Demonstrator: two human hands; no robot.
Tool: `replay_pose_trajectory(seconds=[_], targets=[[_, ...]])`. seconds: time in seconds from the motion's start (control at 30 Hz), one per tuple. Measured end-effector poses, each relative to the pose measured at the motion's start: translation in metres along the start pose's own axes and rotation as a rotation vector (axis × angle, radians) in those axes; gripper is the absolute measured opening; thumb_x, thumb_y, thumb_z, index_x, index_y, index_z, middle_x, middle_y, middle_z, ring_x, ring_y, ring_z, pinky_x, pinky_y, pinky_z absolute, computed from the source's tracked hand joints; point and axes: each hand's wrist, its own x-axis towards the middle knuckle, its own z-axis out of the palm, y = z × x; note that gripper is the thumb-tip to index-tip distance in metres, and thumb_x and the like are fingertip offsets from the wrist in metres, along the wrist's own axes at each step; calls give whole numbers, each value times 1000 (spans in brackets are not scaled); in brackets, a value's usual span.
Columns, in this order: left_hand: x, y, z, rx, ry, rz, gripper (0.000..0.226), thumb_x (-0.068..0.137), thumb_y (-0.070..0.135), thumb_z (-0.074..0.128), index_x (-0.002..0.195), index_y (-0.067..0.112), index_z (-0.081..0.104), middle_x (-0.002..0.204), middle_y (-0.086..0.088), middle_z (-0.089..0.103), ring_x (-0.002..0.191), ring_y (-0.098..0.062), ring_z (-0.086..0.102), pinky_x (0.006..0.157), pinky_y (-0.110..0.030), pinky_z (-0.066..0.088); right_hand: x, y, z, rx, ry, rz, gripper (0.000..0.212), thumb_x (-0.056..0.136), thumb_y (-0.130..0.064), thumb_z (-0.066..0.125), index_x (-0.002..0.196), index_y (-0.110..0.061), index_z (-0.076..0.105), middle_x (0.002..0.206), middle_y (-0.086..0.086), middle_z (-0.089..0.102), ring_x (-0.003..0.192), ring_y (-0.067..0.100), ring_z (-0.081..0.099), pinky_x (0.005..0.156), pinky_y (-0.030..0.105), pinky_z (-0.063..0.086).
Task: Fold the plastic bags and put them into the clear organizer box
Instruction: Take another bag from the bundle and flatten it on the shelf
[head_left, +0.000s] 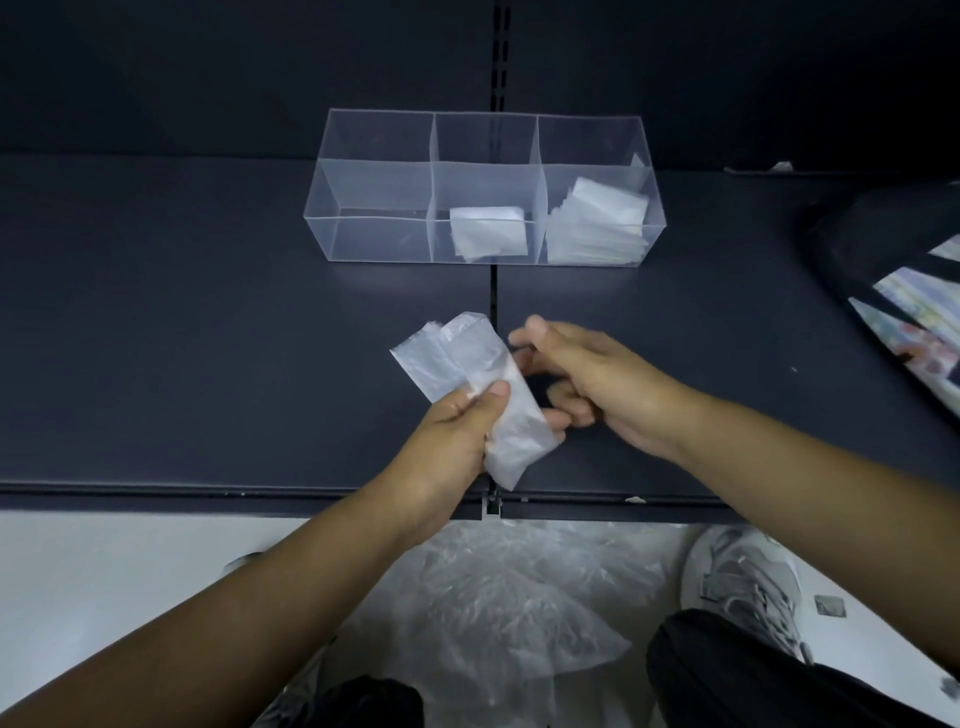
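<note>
The left hand (457, 431) pinches a half-folded plastic bag (457, 358) above the shelf (208, 338). The right hand (587, 379) sits loose-fingered at the bag's 3 o'clock, holding nothing. The clear box (374, 236) is at 12 o'clock.

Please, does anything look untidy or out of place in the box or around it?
Yes, two things. The stack of folded bags in the right compartment of the box is fanned out and tilted, unlike the neat folded bag in the middle compartment. Also, loose bags lie crumpled on the floor.
</note>
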Motion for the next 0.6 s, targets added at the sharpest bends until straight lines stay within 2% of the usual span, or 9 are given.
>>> replay_pose_trajectory(seconds=[0.07, 0.13, 0.2, 0.27, 0.33, 0.5, 0.6], targets=[[-1, 1, -1, -76, -23, 14, 38, 104, 23, 33, 138, 18, 47, 124, -16, 64, 116, -29, 61, 100, -39, 49, -9, 7, -5, 9, -149, 85, 51, 86, -62, 47, 115, -24, 63, 97, 2, 70, 47, 8, 28, 42, 20, 20], [0, 1, -3, -152, 0, 6, 36, 102, 23, 35, 136, 21, 50, 128, -9, 63, 117, -24, 61, 97, -36, 51, -16, 15, -6, 1, -192, 129, 53, 83, -56, 56, 122, -21, 59, 89, 0, 68, 45, 6, 26, 42, 21, 19], [1, 0, -5, -191, 45, -4, 33, 102, 22, 37, 131, 23, 54, 128, -7, 63, 115, -21, 62, 92, -33, 53, -21, 19, -4, -15, -139, 161, 48, 83, -39, 66, 123, -15, 56, 68, -7, 62, 43, 6, 28, 41, 20, 23], [2, -2, -6, -186, 81, -25, 33, 102, 21, 39, 129, 23, 56, 129, -5, 62, 116, -19, 61, 91, -32, 54, -23, 23, 0, -49, -73, 169, 35, 86, -20, 69, 117, -13, 57, 71, -3, 66, 42, 7, 31, 40, 19, 26], [4, -3, -6, -165, 98, -47, 33, 102, 20, 40, 130, 22, 56, 130, -4, 61, 116, -18, 61, 91, -33, 54, -23, 24, 4, -80, 18, 173, 26, 86, -11, 70, 109, -12, 60, 80, 5, 70, 41, 7, 34, 38, 19, 29], [15, 1, -14, -118, 180, -26, 29, 102, 20, 40, 122, 23, 61, 124, -2, 65, 110, -23, 65, 87, -40, 56, -26, 28, 7, -209, 124, 174, 18, 84, -10, 71, 98, -10, 60, 72, 4, 69, 37, 9, 39, 37, 19, 32], [25, 10, -25, -107, 276, 7, 27, 102, 17, 42, 118, 18, 63, 116, -7, 69, 102, -24, 68, 78, -35, 59, -28, 29, 8, -257, 146, 167, 13, 84, -10, 71, 93, -8, 61, 75, 6, 72, 35, 9, 41, 37, 18, 33]])
